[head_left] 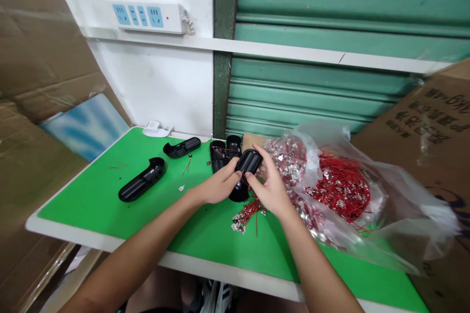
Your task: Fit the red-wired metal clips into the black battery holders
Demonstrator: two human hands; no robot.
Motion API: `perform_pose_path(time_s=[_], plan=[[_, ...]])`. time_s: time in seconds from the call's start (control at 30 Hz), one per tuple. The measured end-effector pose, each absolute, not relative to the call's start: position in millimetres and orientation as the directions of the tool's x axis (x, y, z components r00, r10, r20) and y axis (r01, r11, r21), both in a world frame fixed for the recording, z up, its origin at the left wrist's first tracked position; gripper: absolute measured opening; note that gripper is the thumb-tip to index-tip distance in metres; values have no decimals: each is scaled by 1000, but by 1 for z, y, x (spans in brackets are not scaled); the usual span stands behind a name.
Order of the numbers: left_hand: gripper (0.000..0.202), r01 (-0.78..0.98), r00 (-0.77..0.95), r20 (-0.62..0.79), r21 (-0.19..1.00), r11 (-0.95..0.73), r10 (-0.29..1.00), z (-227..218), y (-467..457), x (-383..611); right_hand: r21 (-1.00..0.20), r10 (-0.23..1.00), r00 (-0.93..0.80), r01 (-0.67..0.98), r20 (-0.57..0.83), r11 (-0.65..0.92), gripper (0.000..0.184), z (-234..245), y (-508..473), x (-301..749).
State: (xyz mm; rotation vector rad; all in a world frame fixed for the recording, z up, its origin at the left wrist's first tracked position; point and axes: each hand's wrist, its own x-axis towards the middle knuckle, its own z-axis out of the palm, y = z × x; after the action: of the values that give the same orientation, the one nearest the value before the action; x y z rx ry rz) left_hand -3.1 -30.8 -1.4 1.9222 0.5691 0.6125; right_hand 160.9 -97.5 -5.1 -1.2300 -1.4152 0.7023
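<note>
Green covers the top of the table (91, 190) in front of you, and the black plastic casing (250, 160) you are working on is raised just above it, right of the middle, between your two hands. The work looks to be partway along, with this piece apparently unfinished, since your thumbs are busy at its near end. A long black handle (141, 183) and a shorter black handle (182, 147) lie apart to your left; whether either is complete, you cannot tell from here. More black pieces (218, 150) lie just beyond your left hand, with a thin red wire across them. Plenty of small parts remain: a clear plastic bag (400, 193) on your right spills a thick bundle of red wires (343, 188) with metal bits, and a small cluster of metal tabs (239, 221) on wires lies nearer you, below the casing. One loose metal tab (181, 188) lies by itself left of your hands.

Your left hand (221, 183) is closed on the casing's left side, fingers curled and thumb at the near end. Your right hand (270, 182) grips the opposite side, fingers round the far edge, its thumb almost meeting the left one. Whatever sits between the thumbs is too small to make out.
</note>
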Motion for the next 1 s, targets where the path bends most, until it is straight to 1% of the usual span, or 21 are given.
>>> perform_pose_path(time_s=[0.2,0.37,0.57,0.87,1.0], plan=[[26,123,769,187,895,-429,611,-1,-31,-3,-910,934,119,297,336,290,67,-5,-99,160],[28,112,758,220,884,-454,614,-3,-30,-2,-867,906,117,362,408,343,69,-10,-101,155],[28,111,744,227,885,-451,629,-8,-29,-1,-818,882,107,440,458,372,62,-17,-99,150],[22,104,751,237,880,-464,617,-4,-30,-2,-794,871,115,479,479,373,62,-20,-99,146],[23,88,757,236,887,-454,609,-3,-28,-2,-797,871,123,480,476,367,62,-18,-100,143]])
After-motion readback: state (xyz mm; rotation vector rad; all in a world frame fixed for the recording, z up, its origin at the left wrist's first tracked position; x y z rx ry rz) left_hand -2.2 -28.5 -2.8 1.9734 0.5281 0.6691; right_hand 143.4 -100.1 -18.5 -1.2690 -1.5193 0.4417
